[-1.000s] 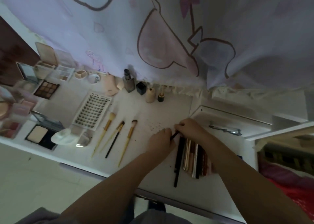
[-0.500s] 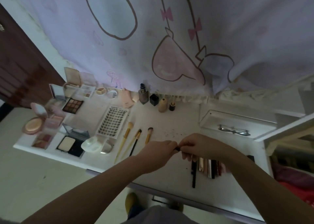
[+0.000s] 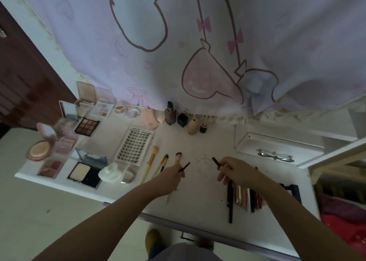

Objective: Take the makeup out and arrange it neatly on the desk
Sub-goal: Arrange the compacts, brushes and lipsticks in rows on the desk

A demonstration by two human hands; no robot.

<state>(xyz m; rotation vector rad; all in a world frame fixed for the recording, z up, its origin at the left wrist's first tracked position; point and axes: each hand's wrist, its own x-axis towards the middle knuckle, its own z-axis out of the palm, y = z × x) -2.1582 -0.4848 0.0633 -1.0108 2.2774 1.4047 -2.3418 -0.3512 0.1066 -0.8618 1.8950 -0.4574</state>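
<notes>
Since half a second ago, both my hands have moved apart. Fingers of my left hand (image 3: pixel 172 178) pinch a thin dark stick (image 3: pixel 184 166); fingers of my right hand (image 3: pixel 236 172) curl around a dark pencil (image 3: pixel 216 161). Both are held above the white counter (image 3: pixel 200 185). Under my right hand lies a row of pens and tubes (image 3: pixel 242 196), and left of my left hand the brushes (image 3: pixel 152 161).

Single head cam, wide-angle, looking steeply down from above the counter (image 3: pixel 198 197); near edge at bottom, curtain (image 3: pixel 138 43) at far side. Close range, no second view.
</notes>
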